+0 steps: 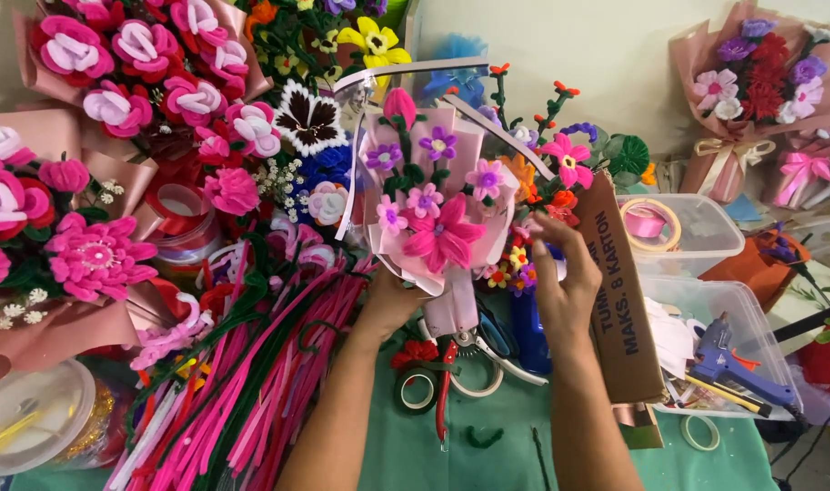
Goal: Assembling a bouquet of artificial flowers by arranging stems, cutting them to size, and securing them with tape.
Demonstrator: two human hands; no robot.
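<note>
A small bouquet of pink and purple pipe-cleaner flowers, wrapped in pale pink paper, is held up above a green table. My left hand grips the wrap from below on its left side. My right hand is raised beside the bouquet's right edge, fingers bent and touching the wrap near small orange and pink flowers. Below the bouquet lie red-handled scissors and rolls of tape.
A heap of pink, red and green pipe cleaners fills the lower left. Large finished bouquets crowd the left and back. A cardboard box flap stands right of my hand, beside clear plastic bins with a blue glue gun and ribbon roll.
</note>
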